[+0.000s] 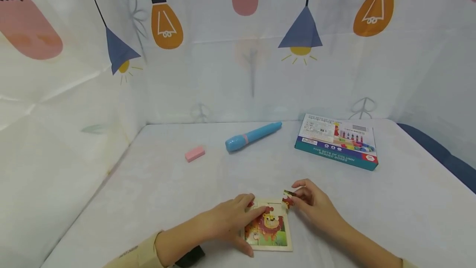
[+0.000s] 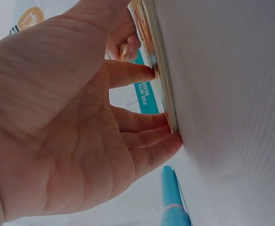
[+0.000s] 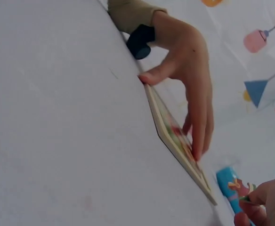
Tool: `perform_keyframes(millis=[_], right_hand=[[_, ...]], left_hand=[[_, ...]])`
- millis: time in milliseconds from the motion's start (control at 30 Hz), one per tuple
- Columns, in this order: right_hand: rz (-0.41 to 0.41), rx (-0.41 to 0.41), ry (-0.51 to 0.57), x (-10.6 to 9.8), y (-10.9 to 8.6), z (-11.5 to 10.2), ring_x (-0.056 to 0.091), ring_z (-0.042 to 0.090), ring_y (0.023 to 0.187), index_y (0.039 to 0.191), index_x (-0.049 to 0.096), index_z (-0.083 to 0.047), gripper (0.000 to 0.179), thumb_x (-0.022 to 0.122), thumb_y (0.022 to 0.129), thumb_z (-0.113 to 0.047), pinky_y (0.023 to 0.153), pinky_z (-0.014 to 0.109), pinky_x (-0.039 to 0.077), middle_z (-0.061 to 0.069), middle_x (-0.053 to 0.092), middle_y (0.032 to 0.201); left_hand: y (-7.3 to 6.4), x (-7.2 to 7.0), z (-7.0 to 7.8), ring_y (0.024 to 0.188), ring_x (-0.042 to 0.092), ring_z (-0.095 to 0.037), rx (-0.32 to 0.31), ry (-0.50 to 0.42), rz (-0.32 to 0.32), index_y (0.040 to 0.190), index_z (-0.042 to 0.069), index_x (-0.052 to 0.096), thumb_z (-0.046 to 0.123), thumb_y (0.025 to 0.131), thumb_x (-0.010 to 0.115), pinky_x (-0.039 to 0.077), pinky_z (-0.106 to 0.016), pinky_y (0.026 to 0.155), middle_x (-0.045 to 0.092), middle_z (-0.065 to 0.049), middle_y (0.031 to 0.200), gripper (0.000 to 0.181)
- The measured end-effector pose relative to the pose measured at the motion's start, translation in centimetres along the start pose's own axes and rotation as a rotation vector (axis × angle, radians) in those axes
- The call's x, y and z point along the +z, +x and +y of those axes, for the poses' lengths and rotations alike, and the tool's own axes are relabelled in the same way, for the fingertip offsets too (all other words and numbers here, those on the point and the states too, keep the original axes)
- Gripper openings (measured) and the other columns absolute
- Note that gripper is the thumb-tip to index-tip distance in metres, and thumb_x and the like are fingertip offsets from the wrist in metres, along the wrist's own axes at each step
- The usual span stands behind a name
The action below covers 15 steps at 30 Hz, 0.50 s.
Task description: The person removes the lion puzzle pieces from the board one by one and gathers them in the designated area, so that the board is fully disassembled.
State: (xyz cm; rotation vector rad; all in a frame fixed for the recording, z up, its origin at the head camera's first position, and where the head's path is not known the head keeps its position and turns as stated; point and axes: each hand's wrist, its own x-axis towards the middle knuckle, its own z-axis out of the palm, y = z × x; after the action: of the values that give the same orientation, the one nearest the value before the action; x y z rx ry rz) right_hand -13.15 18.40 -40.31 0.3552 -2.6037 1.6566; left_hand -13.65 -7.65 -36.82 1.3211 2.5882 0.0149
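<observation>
A small wooden lion jigsaw puzzle (image 1: 273, 243) lies flat in its light frame near the front of the table. My left hand (image 1: 230, 220) spans its left side, fingers stretched out. In the left wrist view the index fingertip touches the picture and other fingertips (image 2: 173, 143) rest at the frame's edge. The right wrist view shows the thumb (image 3: 154, 75) by a corner of the frame. Between thumb and finger, my right hand (image 1: 314, 206) pinches a puzzle piece (image 1: 287, 199) at the frame's upper right corner. A bare patch shows in the puzzle's upper part.
Behind the puzzle lie a pink block (image 1: 195, 154) and a blue pen-shaped object (image 1: 253, 136). A boxed set of column beads (image 1: 336, 142) sits at the back right. Printed white cloth (image 1: 223, 77) hangs behind the table. A dark object (image 1: 190, 257) shows beneath my left wrist.
</observation>
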Motion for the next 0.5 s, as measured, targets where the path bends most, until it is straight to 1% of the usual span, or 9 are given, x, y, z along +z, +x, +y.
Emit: perform_keyframes(millis=[67, 233, 333, 500], right_hand=[[-0.014, 0.019, 0.009, -0.7, 0.3, 0.2, 0.056, 0.014, 0.070, 0.112, 0.050, -0.002, 0.026, 0.059, 0.089, -0.007, 0.065, 0.022, 0.046, 0.006, 0.063, 0.083], [-0.034, 0.030, -0.007, -2.4, 1.0, 1.1, 0.052, 0.013, 0.067, 0.114, 0.051, -0.001, 0.027, 0.058, 0.091, -0.013, 0.058, 0.022, 0.042, 0.007, 0.061, 0.082], [-0.050, 0.008, -0.022, -3.5, 1.4, 1.8, 0.051, 0.014, 0.065, 0.113, 0.052, -0.001, 0.027, 0.058, 0.091, -0.015, 0.055, 0.022, 0.041, 0.008, 0.059, 0.081], [-0.063, -0.034, -0.056, -4.9, 1.9, 3.0, 0.053, 0.015, 0.067, 0.109, 0.054, -0.003, 0.023, 0.058, 0.091, -0.017, 0.055, 0.022, 0.042, 0.007, 0.060, 0.082]], left_hand=[[0.1, 0.0, 0.0, 0.125, 0.032, -0.021, -0.005, -0.015, -0.006, 0.145, 0.028, 0.026, 0.069, 0.067, 0.060, 0.039, -0.035, 0.095, 0.029, -0.010, 0.139, 0.094], [0.1, 0.0, -0.1, 0.124, 0.032, -0.019, 0.000, -0.045, -0.004, 0.144, 0.028, 0.027, 0.068, 0.067, 0.062, 0.036, -0.035, 0.098, 0.030, -0.009, 0.138, 0.094], [0.1, 0.1, -0.2, 0.123, 0.032, -0.019, 0.018, -0.039, 0.010, 0.144, 0.027, 0.027, 0.068, 0.067, 0.062, 0.036, -0.034, 0.098, 0.031, -0.009, 0.137, 0.094], [0.2, 0.4, -0.3, 0.122, 0.032, -0.018, 0.031, -0.024, 0.024, 0.144, 0.027, 0.027, 0.070, 0.067, 0.060, 0.036, -0.033, 0.098, 0.031, -0.008, 0.136, 0.095]])
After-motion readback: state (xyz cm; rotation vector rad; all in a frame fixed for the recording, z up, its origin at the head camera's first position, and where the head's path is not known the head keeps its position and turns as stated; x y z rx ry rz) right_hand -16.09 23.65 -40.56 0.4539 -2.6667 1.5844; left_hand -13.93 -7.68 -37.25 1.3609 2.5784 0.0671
